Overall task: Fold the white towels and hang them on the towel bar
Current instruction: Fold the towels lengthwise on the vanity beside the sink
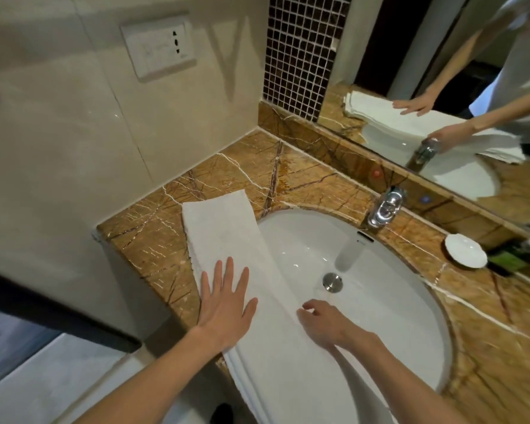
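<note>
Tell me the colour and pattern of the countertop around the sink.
The countertop is orange-brown marble with white and dark veins; head view.

the left hand (224, 304) presses flat on the towel (227, 237); the right hand (325, 324) grips its edge over the sink (395, 301). beyond the right grip the basin lies open up to the tap (386, 206) at the far rim. further right a dish (465, 250) sits on the counter (153, 240). left of the left hand a bare strip of counter runs to its edge. past the towel's far end, bare counter meets the wall (58, 148).
</note>
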Tool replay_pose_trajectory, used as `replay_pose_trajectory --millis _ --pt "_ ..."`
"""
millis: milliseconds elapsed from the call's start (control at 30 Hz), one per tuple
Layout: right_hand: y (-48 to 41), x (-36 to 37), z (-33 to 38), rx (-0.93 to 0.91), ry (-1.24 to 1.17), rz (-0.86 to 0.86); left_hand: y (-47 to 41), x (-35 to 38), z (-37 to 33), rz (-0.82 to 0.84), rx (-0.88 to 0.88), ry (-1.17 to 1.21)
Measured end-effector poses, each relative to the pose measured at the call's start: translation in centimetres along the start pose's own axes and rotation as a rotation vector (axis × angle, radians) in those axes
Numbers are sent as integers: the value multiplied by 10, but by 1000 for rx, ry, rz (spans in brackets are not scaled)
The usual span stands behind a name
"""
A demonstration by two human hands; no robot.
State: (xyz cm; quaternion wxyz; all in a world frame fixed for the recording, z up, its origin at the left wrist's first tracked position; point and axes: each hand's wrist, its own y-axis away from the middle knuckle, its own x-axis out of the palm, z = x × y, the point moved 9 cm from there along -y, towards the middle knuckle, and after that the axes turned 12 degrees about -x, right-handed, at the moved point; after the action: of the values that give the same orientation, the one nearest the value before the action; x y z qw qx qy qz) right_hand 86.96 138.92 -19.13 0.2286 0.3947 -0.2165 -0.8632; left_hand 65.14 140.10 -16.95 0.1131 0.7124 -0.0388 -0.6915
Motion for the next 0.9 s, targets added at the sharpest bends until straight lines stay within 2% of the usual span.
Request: replay_pose_trajectory --millis 133,300,433,533,633,767,900 --pt "20 9 -4 -111 -58 -4 35 3 -12 43 -114 50" --pt "40 18 -15 -139 -179 -26 89 9 -24 118 -274 191" --pt "43 15 -25 -120 -275 -16 130 12 -28 140 -461 512" --pt "47 16 -32 -110 -287 37 146 8 -28 65 -532 679" --pt "55 14 -37 -92 -322 52 154 11 -26 71 -600 1048" --pt "66 9 -49 -65 -333 54 158 27 -27 168 -704 1287" --pt "76 6 -61 -31 -333 69 175 49 -48 388 -768 1635"
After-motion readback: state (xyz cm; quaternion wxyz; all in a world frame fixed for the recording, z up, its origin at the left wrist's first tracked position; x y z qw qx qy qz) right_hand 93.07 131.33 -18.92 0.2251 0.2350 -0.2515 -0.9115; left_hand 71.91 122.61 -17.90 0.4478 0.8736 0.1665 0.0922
